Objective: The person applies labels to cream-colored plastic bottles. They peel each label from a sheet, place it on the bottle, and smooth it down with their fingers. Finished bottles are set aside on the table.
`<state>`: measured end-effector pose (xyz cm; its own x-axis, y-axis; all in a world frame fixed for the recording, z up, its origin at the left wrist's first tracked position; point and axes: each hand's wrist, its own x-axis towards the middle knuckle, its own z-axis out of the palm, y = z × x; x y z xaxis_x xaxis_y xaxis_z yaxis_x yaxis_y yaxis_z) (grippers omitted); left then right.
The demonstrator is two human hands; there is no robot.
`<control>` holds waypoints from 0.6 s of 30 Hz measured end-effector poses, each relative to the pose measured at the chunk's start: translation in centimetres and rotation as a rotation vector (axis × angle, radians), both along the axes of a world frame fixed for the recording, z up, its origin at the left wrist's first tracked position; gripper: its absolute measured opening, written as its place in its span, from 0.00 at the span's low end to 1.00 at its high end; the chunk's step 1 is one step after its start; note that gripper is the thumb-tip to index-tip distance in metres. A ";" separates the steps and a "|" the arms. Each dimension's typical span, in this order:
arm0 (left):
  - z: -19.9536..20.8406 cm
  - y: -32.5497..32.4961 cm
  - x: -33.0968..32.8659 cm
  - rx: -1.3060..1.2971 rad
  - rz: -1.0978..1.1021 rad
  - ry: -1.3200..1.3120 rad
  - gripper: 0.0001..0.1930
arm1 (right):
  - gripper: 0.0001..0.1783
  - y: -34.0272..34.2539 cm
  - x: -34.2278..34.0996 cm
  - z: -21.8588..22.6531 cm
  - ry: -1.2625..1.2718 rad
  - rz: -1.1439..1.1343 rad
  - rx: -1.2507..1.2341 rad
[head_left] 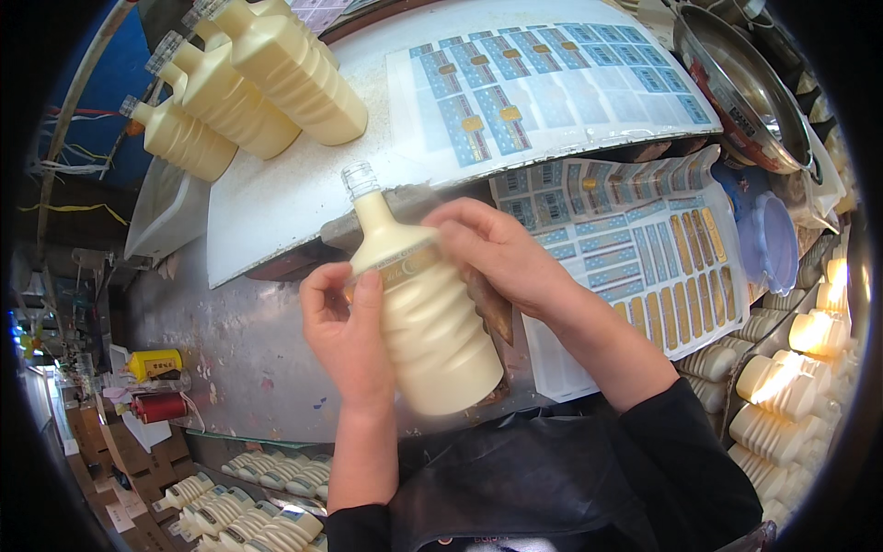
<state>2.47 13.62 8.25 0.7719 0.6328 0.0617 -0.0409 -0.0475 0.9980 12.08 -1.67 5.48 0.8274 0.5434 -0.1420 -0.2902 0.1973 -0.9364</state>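
A cream-coloured bottle [440, 340] with a wavy ribbed body and a clear threaded neck leans in front of me at the table's edge. Round its left side my left hand [345, 322] is closed, the thumb pressing on a gold label band [400, 269] across the bottle's shoulder. At the band's right end, my right hand [487, 244] has its thumb and fingers drawn together against the bottle; the fingertips are slightly blurred. Behind the bottle a brown pointed piece [492, 308] sticks out, mostly hidden.
Several similar bottles [294, 78] stand on the white board [386, 179] at the back left. Sheets of blue and gold labels [552, 64] lie on it, and another sheet [676, 267] hangs at the right. A steel basin [754, 92], yellow spool [154, 363] and racked bottles [777, 382] surround the table.
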 end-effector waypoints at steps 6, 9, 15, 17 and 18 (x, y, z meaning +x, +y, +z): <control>-0.8 0.8 0.1 0.024 -0.006 0.011 0.10 | 0.13 -0.4 0.4 0.2 0.040 0.087 -0.040; -1.0 1.1 0.1 0.003 -0.029 -0.009 0.12 | 0.13 -0.6 0.6 0.0 0.033 0.084 -0.041; -1.1 1.2 0.1 0.030 -0.088 0.018 0.13 | 0.13 -0.3 0.3 -0.1 0.029 0.091 -0.019; -1.1 1.1 0.2 0.037 -0.085 0.043 0.15 | 0.12 -0.3 0.3 -0.1 0.036 0.093 -0.014; -1.0 0.9 0.2 0.044 -0.082 0.053 0.15 | 0.12 -0.3 0.3 0.0 0.040 0.093 -0.016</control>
